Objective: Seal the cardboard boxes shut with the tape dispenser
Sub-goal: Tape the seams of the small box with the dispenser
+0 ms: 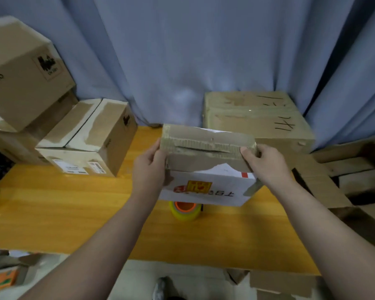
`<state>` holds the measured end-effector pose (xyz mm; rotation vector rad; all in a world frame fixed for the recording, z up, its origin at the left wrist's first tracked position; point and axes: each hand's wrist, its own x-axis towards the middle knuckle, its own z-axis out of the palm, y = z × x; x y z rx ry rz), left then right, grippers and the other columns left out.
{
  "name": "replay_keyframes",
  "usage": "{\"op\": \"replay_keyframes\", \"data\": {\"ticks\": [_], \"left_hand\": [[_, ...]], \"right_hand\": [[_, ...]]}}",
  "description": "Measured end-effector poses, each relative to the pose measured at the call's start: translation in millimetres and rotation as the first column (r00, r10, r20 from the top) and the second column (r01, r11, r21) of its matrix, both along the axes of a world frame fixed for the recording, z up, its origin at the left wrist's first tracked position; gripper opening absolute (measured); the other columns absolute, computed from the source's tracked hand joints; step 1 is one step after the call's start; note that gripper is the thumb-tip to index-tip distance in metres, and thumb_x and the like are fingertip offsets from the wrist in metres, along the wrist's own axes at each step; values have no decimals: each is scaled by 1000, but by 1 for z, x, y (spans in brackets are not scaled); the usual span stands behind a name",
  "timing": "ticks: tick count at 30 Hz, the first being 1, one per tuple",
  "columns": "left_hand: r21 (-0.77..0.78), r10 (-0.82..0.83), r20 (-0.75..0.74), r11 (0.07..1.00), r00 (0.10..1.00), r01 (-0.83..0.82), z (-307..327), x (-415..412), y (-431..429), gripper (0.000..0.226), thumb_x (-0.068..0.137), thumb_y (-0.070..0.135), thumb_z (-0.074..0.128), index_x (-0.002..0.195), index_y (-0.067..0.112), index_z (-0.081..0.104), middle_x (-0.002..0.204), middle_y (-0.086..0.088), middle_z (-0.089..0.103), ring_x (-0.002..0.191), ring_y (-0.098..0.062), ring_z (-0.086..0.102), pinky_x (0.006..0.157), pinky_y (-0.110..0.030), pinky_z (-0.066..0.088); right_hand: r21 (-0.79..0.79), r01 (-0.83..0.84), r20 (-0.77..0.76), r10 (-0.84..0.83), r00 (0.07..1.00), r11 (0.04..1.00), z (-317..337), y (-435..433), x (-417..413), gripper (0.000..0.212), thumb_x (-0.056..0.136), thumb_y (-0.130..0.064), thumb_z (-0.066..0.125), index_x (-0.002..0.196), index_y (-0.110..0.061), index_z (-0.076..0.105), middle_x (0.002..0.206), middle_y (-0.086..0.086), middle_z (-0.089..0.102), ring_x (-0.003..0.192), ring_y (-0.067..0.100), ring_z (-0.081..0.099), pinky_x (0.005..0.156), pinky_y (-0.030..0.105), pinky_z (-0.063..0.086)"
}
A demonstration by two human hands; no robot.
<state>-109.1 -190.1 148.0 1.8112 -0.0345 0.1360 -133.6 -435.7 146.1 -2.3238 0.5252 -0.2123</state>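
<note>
**Positioning the box before taping**

Both hands are grasping the same cardboard box (208,152). The left hand (148,169) is wrapping its grip round the box's left end. The right hand (266,167) is clamping the right end, with the thumb lying on the top face.

The box is sitting mid-scene and seems to be held just above the tabletop (74,202). Its near edge is partly hiding the tape roll (183,210) beneath.

The long axis is running left to right. The brown face with the open seam is tilting up and towards the person, and the seam is following the long axis. The white printed face is pointing near, with its print upside down.

This looks like the orienting step, with no tape laid yet. The next move is probably calling for the box to be set down clear of the roll, freeing one hand to take the tape.
</note>
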Motion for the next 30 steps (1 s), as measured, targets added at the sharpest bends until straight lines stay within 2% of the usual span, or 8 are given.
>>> {"op": "replay_keyframes", "data": {"ticks": [2, 5, 9, 12, 15, 20, 23, 30], "left_hand": [[121, 6, -84, 993, 996, 4, -19, -10, -27, 34, 98, 25, 42, 122, 33, 64, 85, 3, 68, 68, -10, 58, 54, -29, 50], [252, -102, -168, 957, 980, 143, -48, -8, -69, 26, 100, 29, 43, 114, 30, 65, 91, 1, 65, 75, -21, 58, 69, -45, 52], [313, -242, -265, 894, 933, 321, -73, 10, -120, 31, 97, 31, 50, 126, 20, 57, 124, -1, 53, 109, -20, 55, 81, -32, 53], [193, -337, -442, 869, 831, 455, -80, 10, -139, 51, 97, 28, 52, 145, 23, 34, 132, -1, 48, 121, -21, 49, 85, -26, 48], [340, -390, -482, 743, 785, 577, -86, 7, -135, 56, 99, 28, 49, 149, 20, 26, 140, -6, 47, 129, -26, 45, 100, -32, 41], [543, -259, -347, 728, 901, 419, -67, 11, -93, 51, 100, 30, 47, 146, 12, 36, 146, -6, 43, 134, -23, 41, 103, -27, 33], [597, -173, -231, 752, 957, 280, -48, 20, -50, 45, 99, 24, 49, 142, 9, 43, 146, -8, 45, 133, -20, 41, 101, -21, 28], [569, 5, -159, 818, 987, 88, -22, 40, 64, 41, 100, 29, 47, 139, 14, 47, 142, -3, 48, 126, -21, 47, 99, -29, 38]], "right_hand": [[-162, 51, -85, -65, 994, 985, -7, -20, -5, 38, 96, -41, 45, 104, -6, 55, 104, 16, 60, 86, 33, 55, 65, 34, 39], [-290, 103, -153, -153, 976, 952, -19, -50, -11, 46, 97, -36, 42, 131, -6, 37, 127, 20, 42, 105, 41, 52, 72, 39, 36], [-287, 105, -219, -172, 960, 952, -45, -84, -13, 42, 96, -41, 43, 124, -10, 38, 126, 20, 42, 112, 42, 46, 82, 43, 39], [-210, -62, -420, -33, 907, 976, -69, -96, -13, 50, 95, -53, 37, 133, -20, 42, 144, 19, 30, 130, 41, 32, 103, 48, 30], [-352, -214, -515, 2, 857, 911, -86, -86, -9, 56, 96, -55, 29, 140, -22, 42, 157, 9, 15, 144, 35, 7, 115, 53, 7], [-377, -370, -287, 273, 918, 849, -76, -26, 8, 46, 100, -39, 37, 140, -16, 44, 149, 11, 35, 138, 30, 26, 112, 45, 27], [-279, -471, -207, 427, 880, 837, -62, 20, 30, 41, 99, -32, 43, 136, -16, 48, 141, 7, 44, 130, 25, 38, 103, 40, 39], [-261, -625, -154, 607, 780, 736, -38, 111, 78, 37, 101, -31, 43, 133, -14, 50, 137, 3, 49, 126, 21, 43, 99, 34, 44]]}}
